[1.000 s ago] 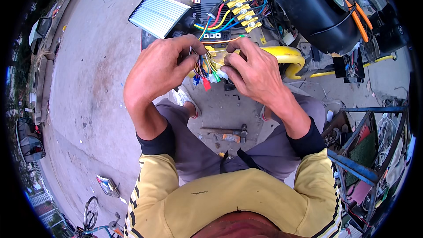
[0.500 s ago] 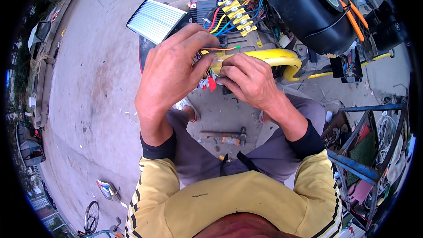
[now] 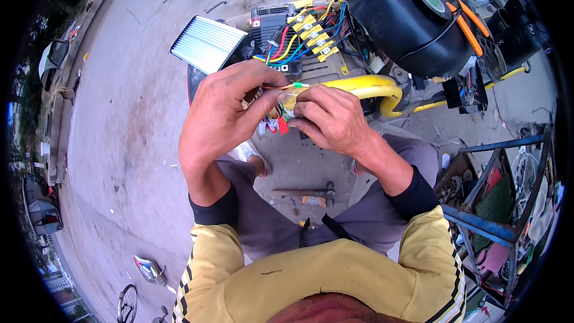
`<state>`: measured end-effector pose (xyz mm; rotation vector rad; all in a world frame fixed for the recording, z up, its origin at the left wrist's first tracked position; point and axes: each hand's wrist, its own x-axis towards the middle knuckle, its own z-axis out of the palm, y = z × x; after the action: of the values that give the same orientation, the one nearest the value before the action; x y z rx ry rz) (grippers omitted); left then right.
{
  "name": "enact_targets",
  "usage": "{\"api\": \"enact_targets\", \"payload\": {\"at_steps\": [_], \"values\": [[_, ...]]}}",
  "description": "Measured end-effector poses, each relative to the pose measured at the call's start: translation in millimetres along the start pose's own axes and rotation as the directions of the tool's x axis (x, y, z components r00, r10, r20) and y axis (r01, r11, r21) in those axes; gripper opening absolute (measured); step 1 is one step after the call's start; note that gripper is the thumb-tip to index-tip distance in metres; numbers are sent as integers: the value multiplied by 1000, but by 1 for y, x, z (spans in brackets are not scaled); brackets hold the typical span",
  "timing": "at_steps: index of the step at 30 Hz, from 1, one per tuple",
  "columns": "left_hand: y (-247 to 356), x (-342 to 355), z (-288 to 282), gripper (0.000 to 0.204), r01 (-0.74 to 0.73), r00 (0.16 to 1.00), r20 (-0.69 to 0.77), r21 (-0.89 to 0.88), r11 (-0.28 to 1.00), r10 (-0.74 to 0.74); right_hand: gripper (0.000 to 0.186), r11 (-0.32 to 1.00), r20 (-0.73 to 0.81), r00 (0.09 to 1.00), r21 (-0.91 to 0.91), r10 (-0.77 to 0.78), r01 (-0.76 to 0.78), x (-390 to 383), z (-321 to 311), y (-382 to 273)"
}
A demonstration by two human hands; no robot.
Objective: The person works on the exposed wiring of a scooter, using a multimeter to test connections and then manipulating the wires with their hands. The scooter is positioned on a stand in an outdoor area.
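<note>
My left hand (image 3: pixel 224 107) is closed around thin wires (image 3: pixel 276 110) that end in red, white and green plugs (image 3: pixel 281 125) hanging below my fingers. An orange wire with a green tip (image 3: pixel 296 85) runs just above my fingertips. My right hand (image 3: pixel 332 119) is closed in a pinch on a thin wire beside the left one, in front of a bent yellow tube (image 3: pixel 368 88). Beyond them sit a finned silver case (image 3: pixel 203 45), a black controller (image 3: pixel 263 31) and yellow terminal blocks (image 3: pixel 314 36) with coloured cables bolted on.
A black seat-like housing (image 3: pixel 406 30) with orange-handled pliers (image 3: pixel 466 30) fills the upper right. A hammer (image 3: pixel 305 193) lies on the pavement between my feet. A cluttered metal frame (image 3: pixel 508 233) stands right; a bicycle wheel (image 3: pixel 127 302) shows lower left.
My left hand first moved right over the wires, then a little left. My right hand has shifted slightly lower, still pinched. The cases and terminal blocks appear lower and further left in the picture.
</note>
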<state>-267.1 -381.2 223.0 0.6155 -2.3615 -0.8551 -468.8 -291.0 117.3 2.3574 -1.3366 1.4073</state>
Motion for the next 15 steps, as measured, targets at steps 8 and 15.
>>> {"api": "enact_targets", "payload": {"at_steps": [8,15], "values": [[12,-3,-5,15,101,982,150,79,992,-112,35,999,-69,997,25,38,-36,-3,-3,-2],[25,-8,-5,25,105,960,253,86,991,-124,35,997,-166,985,78,37,-24,-3,0,2]]}}
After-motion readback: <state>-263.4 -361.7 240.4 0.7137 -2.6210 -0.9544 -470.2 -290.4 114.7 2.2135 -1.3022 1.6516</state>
